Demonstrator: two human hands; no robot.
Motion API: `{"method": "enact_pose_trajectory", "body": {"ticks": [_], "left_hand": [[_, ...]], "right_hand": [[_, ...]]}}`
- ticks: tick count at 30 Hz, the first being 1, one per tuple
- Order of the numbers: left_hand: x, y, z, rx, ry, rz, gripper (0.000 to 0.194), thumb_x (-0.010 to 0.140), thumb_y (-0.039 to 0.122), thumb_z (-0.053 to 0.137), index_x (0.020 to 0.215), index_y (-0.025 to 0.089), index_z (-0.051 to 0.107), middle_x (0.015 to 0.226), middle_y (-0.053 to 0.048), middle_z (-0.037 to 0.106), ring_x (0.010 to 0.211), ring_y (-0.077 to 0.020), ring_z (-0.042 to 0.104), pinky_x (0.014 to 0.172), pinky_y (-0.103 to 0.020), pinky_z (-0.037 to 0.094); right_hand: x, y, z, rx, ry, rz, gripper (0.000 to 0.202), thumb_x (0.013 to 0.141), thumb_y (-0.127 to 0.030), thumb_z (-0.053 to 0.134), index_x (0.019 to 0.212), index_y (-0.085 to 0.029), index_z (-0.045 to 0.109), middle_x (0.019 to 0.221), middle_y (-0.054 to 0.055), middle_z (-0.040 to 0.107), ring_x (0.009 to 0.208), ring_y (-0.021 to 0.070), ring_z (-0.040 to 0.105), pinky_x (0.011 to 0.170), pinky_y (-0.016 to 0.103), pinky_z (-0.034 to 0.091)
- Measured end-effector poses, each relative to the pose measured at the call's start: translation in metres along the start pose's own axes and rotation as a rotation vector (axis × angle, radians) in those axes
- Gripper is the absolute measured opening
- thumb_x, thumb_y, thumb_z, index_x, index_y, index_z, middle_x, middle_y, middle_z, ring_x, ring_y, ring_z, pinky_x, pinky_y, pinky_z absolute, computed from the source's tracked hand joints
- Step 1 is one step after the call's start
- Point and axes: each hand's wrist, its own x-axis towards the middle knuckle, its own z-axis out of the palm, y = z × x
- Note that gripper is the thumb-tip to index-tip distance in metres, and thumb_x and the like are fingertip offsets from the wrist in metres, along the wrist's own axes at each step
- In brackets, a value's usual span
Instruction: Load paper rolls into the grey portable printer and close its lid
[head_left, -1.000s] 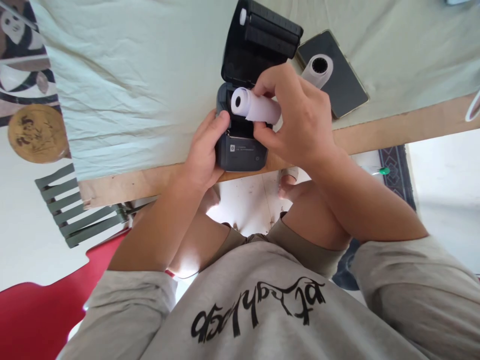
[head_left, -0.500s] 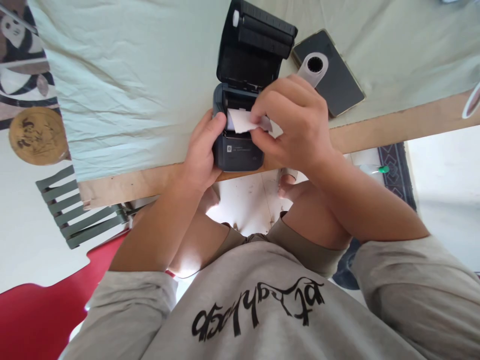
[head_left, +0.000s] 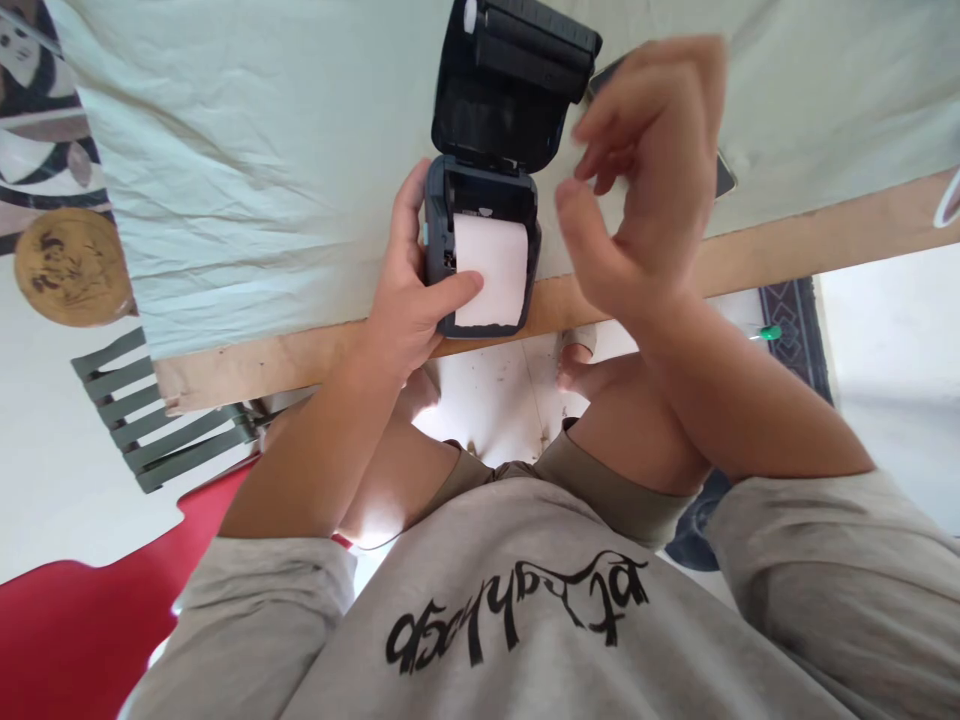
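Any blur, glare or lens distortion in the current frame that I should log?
Head view: the right hand is smeared, probably by motion, while the left hand looks fairly crisp; head view: the floor between the legs has a washed-out glare; head view: the lid's inside is dark, with little detail; head view: wide-angle stretching towards the edges, notably the sleeves.

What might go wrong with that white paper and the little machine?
If the left hand lifts its thumb, the white paper might slip or curl. The lid is open, so it could pinch a finger if it swung shut. The machine is near the table edge and might fall if bumped.
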Motion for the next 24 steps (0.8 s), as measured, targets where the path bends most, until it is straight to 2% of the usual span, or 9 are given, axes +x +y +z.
{"method": "enact_pose_trajectory", "body": {"ticks": [3,5,7,10,12,14,17,21,24], "left_hand": [[0.0,-0.001,-0.001,-0.008,-0.013,0.001,0.082,0.062,0.014,0.079,0.132,0.032,0.041,0.127,0.001,0.058,0.115,-0.0284,0.053,0.085,-0.035,0.049],[0.001,-0.001,-0.002,-0.006,-0.014,-0.003,0.081,0.062,0.013,0.079,0.131,0.032,0.041,0.119,0.001,0.061,0.114,-0.028,0.054,0.084,-0.034,0.049],[0.0,-0.001,-0.002,-0.003,-0.016,-0.002,0.08,0.063,0.014,0.078,0.131,0.033,0.041,0.113,0.001,0.062,0.112,-0.0263,0.056,0.082,-0.033,0.048],[-0.001,-0.002,-0.001,-0.015,-0.018,0.015,0.078,0.063,0.015,0.078,0.13,0.034,0.042,0.108,0.002,0.063,0.108,-0.0239,0.059,0.08,-0.031,0.048],[-0.001,-0.003,-0.001,-0.024,-0.026,0.029,0.076,0.064,0.015,0.078,0.129,0.034,0.043,0.108,0.002,0.063,0.107,-0.0232,0.06,0.081,-0.032,0.049],[0.0,-0.005,-0.002,-0.029,-0.054,0.06,0.075,0.064,0.015,0.078,0.128,0.034,0.043,0.112,0.001,0.062,0.107,-0.0226,0.06,0.081,-0.031,0.05],[0.001,-0.009,-0.003,-0.026,-0.121,0.13,0.068,0.067,0.022,0.077,0.126,0.035,0.044,0.122,0.001,0.058,0.108,-0.0225,0.059,0.08,-0.031,0.053],[0.001,-0.011,-0.002,-0.004,-0.092,0.166,0.052,0.073,0.037,0.073,0.119,0.036,0.049,0.123,0.0,0.056,0.109,-0.023,0.06,0.081,-0.033,0.053],[-0.002,-0.008,0.002,0.034,0.022,0.093,0.041,0.074,0.035,0.072,0.111,0.032,0.054,0.113,-0.002,0.06,0.109,-0.022,0.059,0.088,-0.033,0.05]], "right_hand": [[0.008,-0.002,-0.001,0.29,0.05,0.229,0.04,0.079,-0.011,0.046,0.115,-0.028,0.037,0.134,0.006,0.039,0.126,0.0159,0.044,0.06,0.025,0.05],[0.011,-0.001,0.001,0.486,0.081,0.329,0.037,0.082,-0.015,0.044,0.116,-0.027,0.035,0.137,0.005,0.036,0.121,0.0151,0.048,0.053,0.025,0.046],[0.01,0.001,0.004,0.564,0.097,0.403,0.022,0.087,-0.02,0.043,0.109,-0.025,0.044,0.123,0.004,0.046,0.107,0.0151,0.054,0.052,0.026,0.042],[0.006,0.01,0.007,0.515,0.007,0.406,0.011,0.087,-0.02,0.047,0.095,-0.025,0.054,0.1,0.002,0.055,0.099,0.0142,0.055,0.062,0.025,0.044],[0.002,0.017,0.009,0.464,-0.098,0.393,0.009,0.086,-0.023,0.053,0.094,-0.026,0.057,0.103,0.001,0.057,0.102,0.0135,0.054,0.079,0.025,0.046],[-0.001,0.022,0.011,0.474,-0.239,0.388,0.018,0.086,-0.032,0.058,0.103,-0.029,0.057,0.11,-0.001,0.057,0.106,0.0139,0.054,0.09,0.026,0.046],[-0.003,0.026,0.014,0.531,-0.417,0.402,0.045,0.077,-0.045,0.069,0.117,-0.035,0.051,0.114,-0.002,0.058,0.106,0.0165,0.056,0.092,0.028,0.048],[-0.005,0.026,0.016,0.556,-0.431,0.462,0.069,0.061,-0.048,0.082,0.12,-0.036,0.049,0.119,-0.002,0.056,0.106,0.0185,0.057,0.09,0.028,0.051],[-0.005,0.027,0.017,0.567,-0.429,0.458,0.07,0.062,-0.048,0.081,0.123,-0.036,0.048,0.121,-0.001,0.056,0.106,0.019,0.057,0.09,0.028,0.051]]}}
